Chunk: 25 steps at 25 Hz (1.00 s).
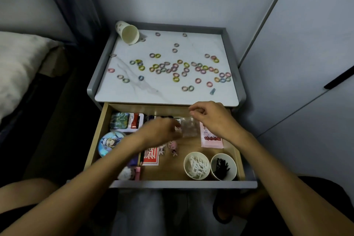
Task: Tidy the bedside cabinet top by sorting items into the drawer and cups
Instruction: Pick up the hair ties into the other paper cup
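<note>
The bedside cabinet top (134,90) is strewn with several small coloured hair rings (175,79). A paper cup (128,32) lies on its side at the back left corner. Below it the drawer (172,170) stands pulled out. My left hand (162,133) is blurred over the drawer's middle, its fingertips at the left edge of a clear plastic packet (190,127); whether it grips the packet is unclear. My right hand (210,119) hovers above the drawer's back right, fingers loosely curled, with nothing visible in it.
In the drawer stand a cup of white sticks (197,165) and a cup of black hairpins (223,166), beside a pink packet (211,140), a round badge (110,142), a tin (119,121), cards and small figures. A blue clip (212,91) lies on the cabinet top. A bed is at left, a wall at right.
</note>
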Each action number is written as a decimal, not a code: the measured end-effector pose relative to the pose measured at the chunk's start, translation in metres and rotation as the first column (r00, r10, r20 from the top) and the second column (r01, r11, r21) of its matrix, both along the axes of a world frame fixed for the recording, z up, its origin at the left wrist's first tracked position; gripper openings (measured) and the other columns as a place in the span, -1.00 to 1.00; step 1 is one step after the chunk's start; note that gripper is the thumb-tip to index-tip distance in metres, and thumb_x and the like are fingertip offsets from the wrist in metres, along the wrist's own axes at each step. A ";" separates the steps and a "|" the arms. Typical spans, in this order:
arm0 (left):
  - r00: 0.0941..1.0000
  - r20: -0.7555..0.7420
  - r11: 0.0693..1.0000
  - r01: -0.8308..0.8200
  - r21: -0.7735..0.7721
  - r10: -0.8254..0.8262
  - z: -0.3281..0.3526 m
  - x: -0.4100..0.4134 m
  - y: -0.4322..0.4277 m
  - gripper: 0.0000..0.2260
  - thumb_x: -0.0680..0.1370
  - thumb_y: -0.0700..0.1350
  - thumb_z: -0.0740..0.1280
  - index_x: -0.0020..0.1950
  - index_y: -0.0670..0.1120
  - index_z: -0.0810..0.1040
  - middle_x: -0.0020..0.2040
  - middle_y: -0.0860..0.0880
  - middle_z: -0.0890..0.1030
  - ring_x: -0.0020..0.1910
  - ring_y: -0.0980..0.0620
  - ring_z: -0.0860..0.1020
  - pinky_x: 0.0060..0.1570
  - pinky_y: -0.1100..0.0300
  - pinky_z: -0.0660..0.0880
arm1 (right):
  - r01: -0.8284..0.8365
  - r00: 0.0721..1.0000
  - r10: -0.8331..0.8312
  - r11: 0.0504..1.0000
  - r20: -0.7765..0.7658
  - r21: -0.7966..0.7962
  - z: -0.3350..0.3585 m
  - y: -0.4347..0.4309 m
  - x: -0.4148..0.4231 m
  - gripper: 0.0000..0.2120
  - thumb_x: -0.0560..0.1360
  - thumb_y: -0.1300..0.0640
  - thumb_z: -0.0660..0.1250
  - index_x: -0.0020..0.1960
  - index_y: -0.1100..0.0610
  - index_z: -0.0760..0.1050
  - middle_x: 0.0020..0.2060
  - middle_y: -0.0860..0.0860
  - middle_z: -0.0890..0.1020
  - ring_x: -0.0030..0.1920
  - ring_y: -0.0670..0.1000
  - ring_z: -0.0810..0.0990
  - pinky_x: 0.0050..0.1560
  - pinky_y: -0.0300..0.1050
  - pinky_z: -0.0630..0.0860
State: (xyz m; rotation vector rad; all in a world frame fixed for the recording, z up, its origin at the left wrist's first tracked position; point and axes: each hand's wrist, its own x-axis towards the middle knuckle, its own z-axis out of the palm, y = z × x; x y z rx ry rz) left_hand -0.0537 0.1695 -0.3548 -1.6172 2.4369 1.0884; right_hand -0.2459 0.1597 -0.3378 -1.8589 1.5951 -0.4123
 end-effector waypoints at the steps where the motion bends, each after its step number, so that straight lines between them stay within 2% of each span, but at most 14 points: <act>1: 0.998 -0.035 0.997 -0.061 -0.040 0.059 0.014 0.013 -0.010 -0.67 0.60 0.05 0.28 0.33 -0.01 0.50 0.19 0.00 0.62 0.00 0.07 0.61 0.06 0.08 0.55 | -0.010 1.000 0.010 1.000 0.008 -0.007 0.003 -0.003 0.003 -0.78 0.58 0.07 0.31 0.20 0.02 0.59 0.06 -0.09 0.65 -0.05 -0.22 0.53 -0.06 -0.36 0.41; 4: 0.950 -0.165 0.955 -0.283 -0.089 0.266 0.047 0.054 -0.040 -0.69 0.59 0.05 0.30 0.31 -0.01 0.50 0.11 0.02 0.64 -0.14 0.13 0.63 -0.15 0.22 0.54 | -0.051 0.997 0.053 0.998 0.050 -0.042 0.018 -0.024 0.024 -0.76 0.59 0.11 0.28 0.23 0.02 0.58 0.12 -0.08 0.62 0.02 -0.16 0.55 0.01 -0.28 0.46; 7: 0.884 -0.258 0.899 -0.426 -0.102 0.390 0.063 0.093 -0.068 -0.71 0.60 0.00 0.30 0.29 -0.06 0.52 0.05 -0.03 0.67 -0.16 0.07 0.66 -0.14 0.12 0.60 | -0.109 0.989 0.121 0.985 0.083 -0.135 0.032 -0.074 0.068 -0.75 0.58 0.17 0.27 0.22 0.05 0.59 0.17 -0.07 0.63 0.05 -0.12 0.59 0.12 -0.22 0.48; 10: 0.838 -0.274 0.851 -0.514 -0.106 0.472 0.065 0.121 -0.085 -0.74 0.60 -0.01 0.30 0.27 -0.05 0.52 0.02 -0.02 0.67 -0.17 0.09 0.66 -0.16 0.15 0.60 | -0.143 0.982 0.162 0.975 0.101 -0.171 0.035 -0.140 0.116 -0.70 0.57 0.17 0.27 0.28 0.04 0.55 0.16 -0.02 0.62 0.05 -0.09 0.60 0.06 -0.26 0.51; 13: 0.800 -0.273 0.804 -0.581 -0.127 0.534 0.057 0.145 -0.098 -0.74 0.60 -0.02 0.30 0.27 -0.04 0.52 0.01 -0.01 0.66 -0.19 0.11 0.65 -0.22 0.22 0.54 | -0.153 0.978 0.169 0.980 0.124 -0.127 0.026 -0.207 0.168 -0.56 0.53 0.15 0.26 0.40 -0.03 0.42 0.20 0.01 0.54 0.13 -0.02 0.56 0.13 -0.10 0.55; 15: 0.788 -0.279 0.788 -0.598 -0.142 0.548 0.052 0.153 -0.106 -0.73 0.60 -0.01 0.30 0.27 -0.03 0.53 0.00 0.01 0.66 -0.21 0.14 0.65 -0.24 0.24 0.53 | -0.142 0.975 0.153 0.987 0.163 -0.078 0.020 -0.240 0.197 -0.52 0.53 0.14 0.24 0.44 -0.06 0.38 0.19 0.02 0.51 0.06 -0.01 0.57 0.11 -0.05 0.56; 17: 0.787 -0.283 0.785 -0.601 -0.149 0.549 0.049 0.155 -0.110 -0.73 0.59 0.01 0.30 0.27 -0.01 0.53 -0.01 0.03 0.66 -0.21 0.15 0.64 -0.19 0.21 0.56 | -0.129 0.970 0.129 0.992 0.208 -0.014 0.015 -0.260 0.216 -0.54 0.56 0.09 0.22 0.45 -0.08 0.36 0.16 0.03 0.53 0.00 0.01 0.59 0.06 -0.03 0.59; 20: 0.787 -0.260 0.771 -0.609 -0.185 0.559 0.044 0.162 -0.116 -0.73 0.57 0.06 0.31 0.25 0.03 0.53 0.00 0.05 0.66 -0.14 0.08 0.65 -0.02 0.02 0.60 | -0.083 0.962 0.071 0.996 0.262 0.035 0.013 -0.280 0.232 -0.57 0.58 0.08 0.24 0.44 0.01 0.37 0.10 0.06 0.60 -0.02 0.01 0.62 0.02 -0.03 0.59; 22: 0.793 -0.242 0.769 -0.605 -0.207 0.558 0.043 0.167 -0.116 -0.72 0.55 0.09 0.31 0.24 0.05 0.53 0.00 0.06 0.66 -0.06 0.00 0.64 0.04 -0.05 0.58 | -0.047 0.945 0.028 0.998 0.326 0.049 0.021 -0.284 0.237 -0.62 0.59 0.12 0.25 0.39 0.10 0.42 0.07 0.09 0.61 -0.07 -0.01 0.64 -0.09 -0.12 0.56; 25: 0.792 -0.244 0.748 -0.609 -0.262 0.559 0.042 0.163 -0.113 -0.69 0.56 0.06 0.31 0.28 0.03 0.52 0.05 0.04 0.65 0.00 -0.02 0.62 0.09 -0.03 0.56 | 0.044 0.922 -0.045 0.999 0.384 0.011 0.040 -0.268 0.223 -0.74 0.59 0.19 0.26 0.26 0.16 0.53 0.00 0.08 0.64 -0.22 -0.05 0.66 -0.23 -0.24 0.50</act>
